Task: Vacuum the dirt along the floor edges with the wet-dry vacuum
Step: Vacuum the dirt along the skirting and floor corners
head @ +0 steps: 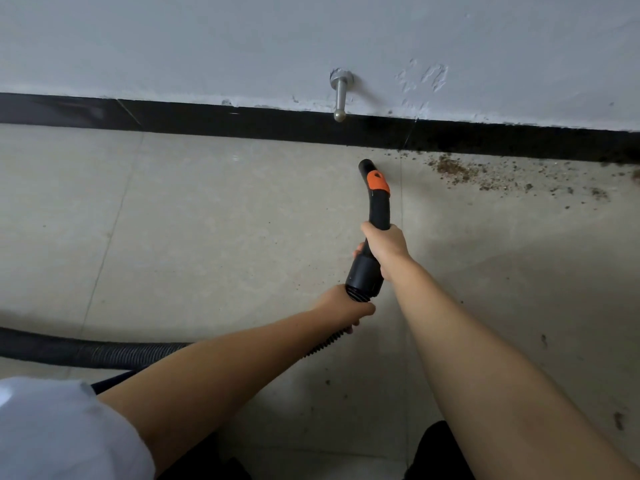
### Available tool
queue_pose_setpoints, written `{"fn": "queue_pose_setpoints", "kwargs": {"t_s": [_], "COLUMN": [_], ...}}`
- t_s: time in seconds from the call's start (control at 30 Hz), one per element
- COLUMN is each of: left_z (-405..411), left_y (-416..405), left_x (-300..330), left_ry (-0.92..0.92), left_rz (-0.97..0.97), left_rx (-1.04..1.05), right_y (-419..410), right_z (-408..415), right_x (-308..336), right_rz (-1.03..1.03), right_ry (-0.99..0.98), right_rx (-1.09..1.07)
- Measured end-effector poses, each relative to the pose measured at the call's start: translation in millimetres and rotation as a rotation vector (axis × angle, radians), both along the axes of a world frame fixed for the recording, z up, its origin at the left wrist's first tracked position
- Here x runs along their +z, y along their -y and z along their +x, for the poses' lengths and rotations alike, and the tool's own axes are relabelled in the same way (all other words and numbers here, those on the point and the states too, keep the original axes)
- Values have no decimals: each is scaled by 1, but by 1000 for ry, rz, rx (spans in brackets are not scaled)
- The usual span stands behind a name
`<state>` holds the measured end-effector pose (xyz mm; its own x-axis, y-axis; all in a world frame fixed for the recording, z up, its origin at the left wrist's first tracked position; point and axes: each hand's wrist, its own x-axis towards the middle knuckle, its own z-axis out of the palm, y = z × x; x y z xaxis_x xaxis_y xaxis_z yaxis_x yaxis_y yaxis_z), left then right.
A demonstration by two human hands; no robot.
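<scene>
Nozzle point(375, 194) gripped by right hand point(384, 245) around the black handle, tip aimed at the floor point(207, 220) near the black skirting point(242, 121), just left of the dirt point(453, 169). Ribbed hose point(86, 353) clasped by left hand point(346, 306) right behind the cuff, trailing off leftward across the tiles. Metal doorstop point(340, 95) jutting from the white wall point(207, 39) above the nozzle tip. Dirt scattered along the skirting toward the right edge.
</scene>
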<state>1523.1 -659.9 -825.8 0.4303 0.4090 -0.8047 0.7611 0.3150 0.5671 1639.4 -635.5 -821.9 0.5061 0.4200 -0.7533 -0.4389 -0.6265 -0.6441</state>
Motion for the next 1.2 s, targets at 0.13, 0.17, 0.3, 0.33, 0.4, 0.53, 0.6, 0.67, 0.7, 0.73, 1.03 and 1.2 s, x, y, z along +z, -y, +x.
{"fn": "queue_pose_setpoints", "kwargs": {"t_s": [0.13,0.17,0.3,0.33,0.4,0.53,0.6,0.67,0.7,0.73,1.03,1.2], "left_z": [5,8,22,27,37,56,64,70,72,74,71,61], "left_y": [-14,-16,-20,-19,-16,-13,-14,-17,-19,-20,-16,-15], "left_x": [-1,0,0,0,1,2,2,3,3,3,4,4], "left_ry": [17,23,32,33,40,58,60,61,61,62,61,75], "left_rz": [16,17,11,2,-21,-53,-66,-71,-69,-66,-120,-141], "left_rx": [-37,-56,-126,-133,-131,-110,-102,-88,-81,-73,44,100], "right_y": [-7,-7,-1,0,3,7,6,3,1,-1,-15,-21], "right_z": [8,11,26,30,40,60,68,74,76,78,72,61], "right_x": [0,0,1,1,3,6,6,7,8,8,8,10], "right_rz": [-1,-1,-22,-27,-39,-55,-59,-57,-52,-48,-34,-47], "right_ry": [2,5,25,32,47,58,65,64,58,53,43,46], "right_rx": [-118,-143,-194,-197,-199,-220,-221,-215,-205,-186,-12,71]}}
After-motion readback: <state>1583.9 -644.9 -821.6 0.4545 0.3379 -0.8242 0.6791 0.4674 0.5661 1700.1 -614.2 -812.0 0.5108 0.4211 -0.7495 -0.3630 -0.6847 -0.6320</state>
